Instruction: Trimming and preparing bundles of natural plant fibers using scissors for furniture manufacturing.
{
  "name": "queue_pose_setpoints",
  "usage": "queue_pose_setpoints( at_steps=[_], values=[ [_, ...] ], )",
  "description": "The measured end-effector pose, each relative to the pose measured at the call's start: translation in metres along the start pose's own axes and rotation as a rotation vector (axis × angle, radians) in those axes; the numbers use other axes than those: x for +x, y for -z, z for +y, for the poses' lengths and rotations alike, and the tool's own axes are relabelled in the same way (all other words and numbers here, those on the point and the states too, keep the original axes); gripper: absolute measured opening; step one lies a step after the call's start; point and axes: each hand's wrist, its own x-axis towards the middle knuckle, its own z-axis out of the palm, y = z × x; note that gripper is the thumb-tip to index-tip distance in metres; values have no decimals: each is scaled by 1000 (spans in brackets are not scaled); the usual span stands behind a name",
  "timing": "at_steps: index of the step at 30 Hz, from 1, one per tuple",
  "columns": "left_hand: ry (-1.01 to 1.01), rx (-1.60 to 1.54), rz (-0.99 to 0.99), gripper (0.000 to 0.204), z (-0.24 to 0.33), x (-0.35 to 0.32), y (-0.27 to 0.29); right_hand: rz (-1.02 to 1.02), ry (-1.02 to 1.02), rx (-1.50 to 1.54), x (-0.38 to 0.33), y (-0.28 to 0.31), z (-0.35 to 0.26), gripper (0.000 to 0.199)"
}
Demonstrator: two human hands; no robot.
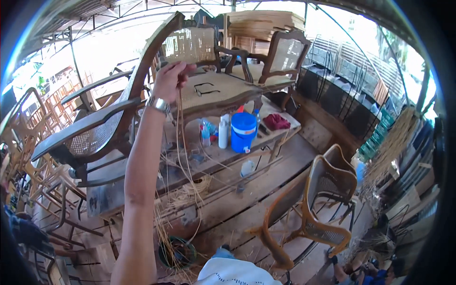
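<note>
My left hand [170, 80] is raised high, a metal bracelet [158, 104] on its wrist. Its fingers are closed on thin pale cane strands [181, 137] that hang down from it to a loose tangle [192, 189] on the wooden planks below. The hand is right in front of a dark wooden chair with a woven cane back [190, 45] and a pale woven seat [223, 92]. A pair of black glasses [206, 89] lies on that seat. My right hand is out of the picture.
A low wooden bench [209, 159] holds a blue tub [243, 130], white bottles [223, 133] and a red cloth [276, 122]. A cane armchair [320, 204] lies tipped at right. Several more chairs [90, 137] crowd the left. Another person [365, 274] crouches at lower right.
</note>
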Motion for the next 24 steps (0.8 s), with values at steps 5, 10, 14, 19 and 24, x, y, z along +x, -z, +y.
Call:
queue_pose_setpoints(
  at_steps=[5,10,14,19,24],
  values=[
    [2,29,83,16,11,107,19,-40,60,-8,29,-29,-72,33],
    [-65,-121,231,13,-1,153,45,-111,91,-15,13,-57,-144,42],
    [9,-102,218,15,-54,144,72,-121,59,-2,0,-69,-151,41],
    [109,61,326,23,-148,100,99,-71,2,18,-2,-71,-134,35],
    [313,2,260,25,-213,89,129,-8,-51,22,3,-70,-129,29]
  ],
)
